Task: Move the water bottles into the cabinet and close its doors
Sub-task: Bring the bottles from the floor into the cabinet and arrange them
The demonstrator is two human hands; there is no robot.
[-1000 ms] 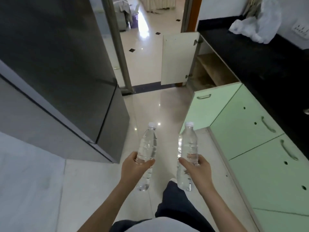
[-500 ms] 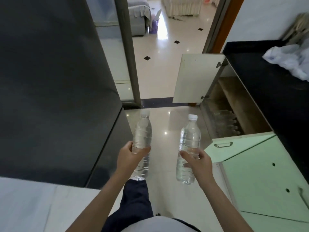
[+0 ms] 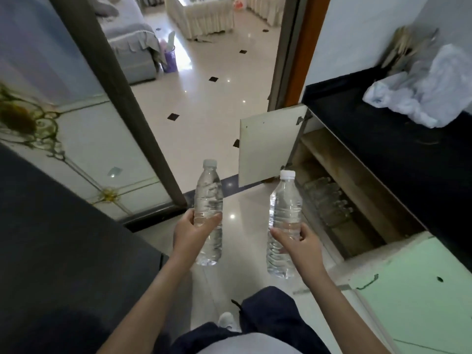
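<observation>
1. The step in hand looks like the carry. Two water bottles are on their way to the open cabinet [image 3: 357, 238], and neither one is inside yet.
2. The left hand [image 3: 190, 232] is wrapped round the left bottle [image 3: 208, 198], with the thumb on one side and the fingers on the other. The bottle stands up straight with its white cap on top.
3. The right hand [image 3: 298, 242] grips the right bottle [image 3: 284, 208] the same way. This bottle is upright too, and it is the one nearer the cabinet.
4. Both bottles are up in the air over the shiny floor [image 3: 204, 118], apart from each other.
5. The cabinet is to the right of the hands, under the black counter [image 3: 383, 149]. Both doors are open. The white door [image 3: 268, 146] sticks out at the far end and the green door [image 3: 408, 282] at the near end.
6. More bottles [image 3: 327, 200] sit in a bunch on the cabinet's bottom, under a wooden shelf [image 3: 339, 162]. It is dim in there, so I cannot count them or tell if they stand or lie.
7. Next, I think, the person must bend down and reach right and low. The bottles have to go in under the shelf and beside the bunch. The right bottle has the shorter way to go.
8. After that the hands must let go and swing both doors shut. The green door is close to the right arm, so it could get bumped on the way in.
</observation>
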